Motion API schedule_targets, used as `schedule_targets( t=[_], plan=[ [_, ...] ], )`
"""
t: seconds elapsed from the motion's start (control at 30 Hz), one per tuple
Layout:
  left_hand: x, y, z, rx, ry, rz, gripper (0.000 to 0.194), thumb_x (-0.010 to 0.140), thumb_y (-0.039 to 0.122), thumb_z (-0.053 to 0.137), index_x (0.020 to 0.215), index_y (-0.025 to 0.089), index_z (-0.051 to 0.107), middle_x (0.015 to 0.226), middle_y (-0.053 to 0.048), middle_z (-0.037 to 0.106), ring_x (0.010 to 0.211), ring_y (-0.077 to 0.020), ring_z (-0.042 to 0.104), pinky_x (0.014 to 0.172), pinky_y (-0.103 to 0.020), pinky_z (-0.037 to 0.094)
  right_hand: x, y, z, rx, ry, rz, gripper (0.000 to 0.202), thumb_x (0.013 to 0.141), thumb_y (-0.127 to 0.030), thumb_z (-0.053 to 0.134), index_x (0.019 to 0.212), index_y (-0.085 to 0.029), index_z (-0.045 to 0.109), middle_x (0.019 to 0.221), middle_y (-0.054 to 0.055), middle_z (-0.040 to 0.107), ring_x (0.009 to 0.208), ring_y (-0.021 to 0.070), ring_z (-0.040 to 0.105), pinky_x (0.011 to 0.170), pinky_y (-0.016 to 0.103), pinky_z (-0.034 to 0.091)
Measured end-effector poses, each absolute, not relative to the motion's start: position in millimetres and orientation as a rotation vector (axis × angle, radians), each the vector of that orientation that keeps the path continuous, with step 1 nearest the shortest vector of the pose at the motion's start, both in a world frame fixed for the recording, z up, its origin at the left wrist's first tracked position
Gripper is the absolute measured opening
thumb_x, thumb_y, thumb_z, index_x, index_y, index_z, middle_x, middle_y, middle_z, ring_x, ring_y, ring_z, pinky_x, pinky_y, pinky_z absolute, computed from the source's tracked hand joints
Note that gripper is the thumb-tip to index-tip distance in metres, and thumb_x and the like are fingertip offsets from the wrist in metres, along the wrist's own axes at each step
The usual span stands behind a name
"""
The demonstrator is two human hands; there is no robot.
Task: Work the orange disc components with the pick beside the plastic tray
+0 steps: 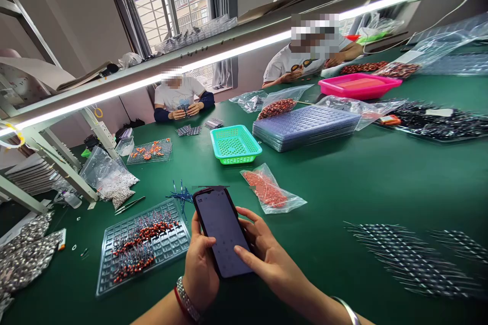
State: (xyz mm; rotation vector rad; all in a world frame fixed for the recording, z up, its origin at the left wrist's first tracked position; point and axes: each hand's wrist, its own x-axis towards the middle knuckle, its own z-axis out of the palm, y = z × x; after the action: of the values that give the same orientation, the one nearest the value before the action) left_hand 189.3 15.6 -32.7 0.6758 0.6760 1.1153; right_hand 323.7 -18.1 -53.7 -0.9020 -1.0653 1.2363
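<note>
A dark smartphone (223, 233) with a dim lit screen is held above the green table, tilted slightly. My left hand (200, 264) grips its left edge, thumb on the screen's side. From the other side my right hand (263, 249) wraps the right edge, its thumb over the lower screen. To the left of the phone lies a clear compartment tray (168, 238) bearing small orange-and-black wired parts (141, 244). Blue thin pieces (182, 195) lie just behind the phone. A clear bag of orange-red beads (267, 190) rests beyond my right hand.
Behind are a green basket (236, 157), stacked plastic trays (305, 124) and a pink tray (360, 86). Dark wired rows (412, 259) lie at right. Tweezers (130, 205) and bags (26, 259) are at left. Two people (183, 96) sit opposite, below a lit shelf (213, 53).
</note>
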Motion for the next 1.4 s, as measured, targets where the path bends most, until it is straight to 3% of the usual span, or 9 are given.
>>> schedule_targets(
  t=[0.43,0.73,0.83,1.0,1.4],
  plan=[
    [188.4,16.8,-31.7,0.696,0.690,1.112,0.084,0.056,0.012,0.055,0.137,0.028,0.038,0.117,-0.005,0.064,0.100,-0.0235,0.062,0.093,-0.039,0.047,323.1,-19.1,-56.1,-0.895,-1.112,1.213,0.066,0.087,-0.039,0.063,0.141,-0.032,0.027,0.136,0.012,0.052,0.126,0.0282,0.052,0.104,0.047,0.044],
    [187.8,14.7,-24.0,0.768,0.608,1.042,0.101,0.042,0.008,0.058,0.139,0.027,0.035,0.118,-0.006,0.066,0.113,-0.0311,0.059,0.098,-0.045,0.046,324.5,-20.6,-53.4,-0.887,-1.135,1.220,0.071,0.087,-0.034,0.060,0.146,-0.030,0.019,0.144,0.013,0.043,0.133,0.0286,0.045,0.110,0.047,0.038],
    [188.1,15.7,-26.5,0.761,0.611,1.056,0.102,0.048,0.009,0.062,0.143,0.027,0.028,0.121,-0.006,0.065,0.113,-0.0280,0.059,0.099,-0.042,0.046,324.2,-20.1,-54.2,-0.887,-1.131,1.213,0.070,0.087,-0.034,0.060,0.145,-0.030,0.020,0.143,0.013,0.044,0.133,0.0290,0.045,0.110,0.047,0.037],
    [188.4,17.8,-32.7,0.725,0.636,1.067,0.087,0.070,0.018,0.063,0.146,0.028,0.021,0.117,-0.007,0.066,0.102,-0.0236,0.063,0.093,-0.043,0.049,324.1,-20.0,-56.7,-0.881,-1.130,1.213,0.069,0.088,-0.034,0.059,0.145,-0.030,0.022,0.144,0.012,0.045,0.132,0.0284,0.046,0.110,0.046,0.038],
    [191.1,19.0,-32.7,0.724,0.655,1.098,0.060,0.087,0.034,0.059,0.141,0.027,0.033,0.120,-0.009,0.065,0.105,-0.0223,0.063,0.099,-0.042,0.046,322.8,-21.7,-58.8,-0.878,-1.113,1.216,0.066,0.088,-0.035,0.060,0.144,-0.034,0.026,0.142,0.010,0.047,0.129,0.0283,0.047,0.106,0.047,0.041]
  ],
)
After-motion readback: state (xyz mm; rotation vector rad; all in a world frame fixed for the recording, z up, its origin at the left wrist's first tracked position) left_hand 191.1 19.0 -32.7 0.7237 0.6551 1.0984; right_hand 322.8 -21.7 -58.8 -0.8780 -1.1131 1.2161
